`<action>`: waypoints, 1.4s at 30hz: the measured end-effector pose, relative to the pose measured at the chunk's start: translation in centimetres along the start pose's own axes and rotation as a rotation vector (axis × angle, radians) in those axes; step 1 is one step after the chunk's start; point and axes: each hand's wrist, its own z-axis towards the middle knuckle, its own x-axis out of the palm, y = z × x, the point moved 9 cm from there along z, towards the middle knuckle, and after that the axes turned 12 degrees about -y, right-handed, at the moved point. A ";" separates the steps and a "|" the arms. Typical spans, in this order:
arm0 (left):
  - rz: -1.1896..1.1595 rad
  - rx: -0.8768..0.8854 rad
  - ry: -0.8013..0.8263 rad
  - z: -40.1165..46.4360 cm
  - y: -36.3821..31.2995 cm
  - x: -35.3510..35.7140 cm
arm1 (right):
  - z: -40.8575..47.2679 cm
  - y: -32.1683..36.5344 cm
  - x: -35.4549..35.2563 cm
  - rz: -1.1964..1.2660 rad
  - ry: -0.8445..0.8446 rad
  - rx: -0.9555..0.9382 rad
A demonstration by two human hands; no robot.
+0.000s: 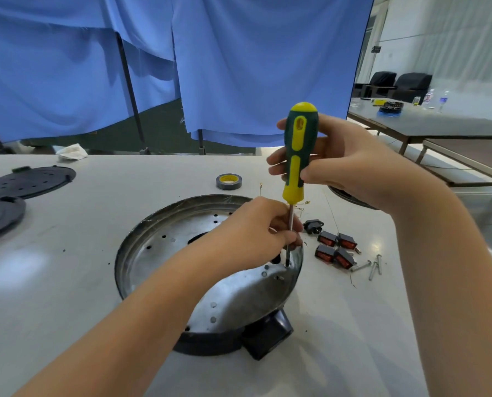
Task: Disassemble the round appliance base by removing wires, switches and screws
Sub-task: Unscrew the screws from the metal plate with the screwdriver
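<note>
**Screw removal underway – driver seated in base, right side**

Watching via head cam. Right hand (350, 164) is gripping the screwdriver (297, 156) handle, fingers (279, 164) curled round the green/yellow grip. Left hand (256, 239) is pinching the metal shaft low down, steadying it. Neither hand is free.

Key relation: shaft is running near vertical, handle up, tip down, landing on what looks like a screw (287, 265) in the round appliance base (164, 245), right-hand part of the pan just inside the rim. Left hand is nearer the tip and sitting right above it; right hand is well above. Screw head itself is too small to confirm seating, so I'm judging tip-in-slot, not seeing it.

Base is sitting on the table (67, 296) centre-front, silver dished metal w/ scattered holes, dark plastic underside and a black box-like block at the near edge. It's tilting slightly, near edge higher.

Already off, by the look: four black/red switches (336, 249) and a few loose screws (371, 267) lying just right of the base, plus a black plug socket (313, 226) behind them.

Next move imo: keep axis vertical, downward pressure, turn from the right hand. Risk: tip camming out if the base rocks.
</note>
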 end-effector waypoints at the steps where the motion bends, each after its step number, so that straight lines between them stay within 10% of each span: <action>1: 0.016 0.011 -0.021 0.0 -0.1 -0.2 | 0.0 0.0 0.0 -0.002 0.002 0.000; 11: 0.223 0.118 -0.171 0.1 -0.9 -0.9 | 0.6 0.8 0.0 -0.293 -0.183 -0.107; 17: 0.011 0.045 0.010 0.0 -0.2 0.4 | 0.6 -0.2 -0.8 -0.232 -0.145 -0.045; 42: 0.154 0.105 -0.139 0.0 -0.8 -0.9 | 0.4 0.4 -0.1 -0.175 -0.105 -0.059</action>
